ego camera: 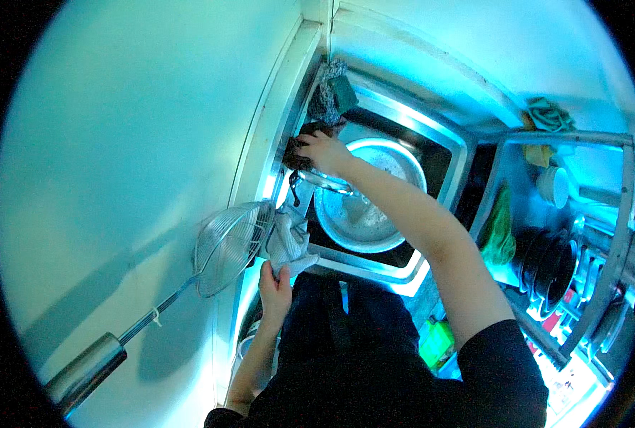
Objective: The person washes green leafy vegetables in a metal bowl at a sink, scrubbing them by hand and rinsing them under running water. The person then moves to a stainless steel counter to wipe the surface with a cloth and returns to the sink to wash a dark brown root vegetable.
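My right hand [325,153] reaches across the sink with its fingers curled over a dark crumpled item [297,159], perhaps a rag or scrubber; its exact kind is unclear. Just below that hand a shiny metal faucet [328,183] juts over a round metal basin [371,224], which holds water with some foam or bits in it. Beside the wall, my left hand [276,291] has its thumb and fingers at the lower edge of a pale textured cloth [289,241]. The cloth hangs at the sink's left corner.
A wire-mesh strainer [234,249] with a long metal handle is by the left wall. A green scouring pad [343,94] and a grey mesh scrubber [325,101] lie at the sink's back corner. To the right, a metal rack [617,214] surrounds stacked dark pans [550,267] and white bowls [553,187].
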### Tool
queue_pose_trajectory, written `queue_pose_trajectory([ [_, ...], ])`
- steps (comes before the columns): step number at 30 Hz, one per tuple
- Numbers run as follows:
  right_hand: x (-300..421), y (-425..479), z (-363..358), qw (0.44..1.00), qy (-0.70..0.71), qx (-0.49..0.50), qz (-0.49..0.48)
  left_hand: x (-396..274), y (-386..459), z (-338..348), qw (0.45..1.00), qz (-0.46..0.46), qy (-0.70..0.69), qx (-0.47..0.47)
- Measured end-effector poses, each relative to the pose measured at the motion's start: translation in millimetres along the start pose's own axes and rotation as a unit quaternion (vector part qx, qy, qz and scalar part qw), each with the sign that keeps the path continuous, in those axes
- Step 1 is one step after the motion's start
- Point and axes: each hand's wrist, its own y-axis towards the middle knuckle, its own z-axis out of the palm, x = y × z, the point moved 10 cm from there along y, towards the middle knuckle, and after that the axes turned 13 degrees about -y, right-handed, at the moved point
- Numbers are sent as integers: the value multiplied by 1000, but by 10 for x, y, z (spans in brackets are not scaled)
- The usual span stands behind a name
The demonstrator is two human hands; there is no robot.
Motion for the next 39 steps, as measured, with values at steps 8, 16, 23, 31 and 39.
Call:
queue_pose_trajectory([
  [8, -175, -188, -3, 993, -23, 31, 110, -196, -17, 12, 984, -40, -174, -10],
  [16, -159, -1364, 401, 924, 149, 225, 269, -105, -173, -192, 974, -49, -221, -28],
  [23, 484, -1666, -504, 962, -19, -2, 271, -282, -337, -301, 973, -29, -228, -28],
  [31, 544, -1543, -191, 842, 424, -27, 331, -272, -408, -347, 974, -12, -226, -27],
  [39, 776, -455, 231, 566, 719, -213, 344, -128, -540, -487, 971, -34, -230, -53],
])
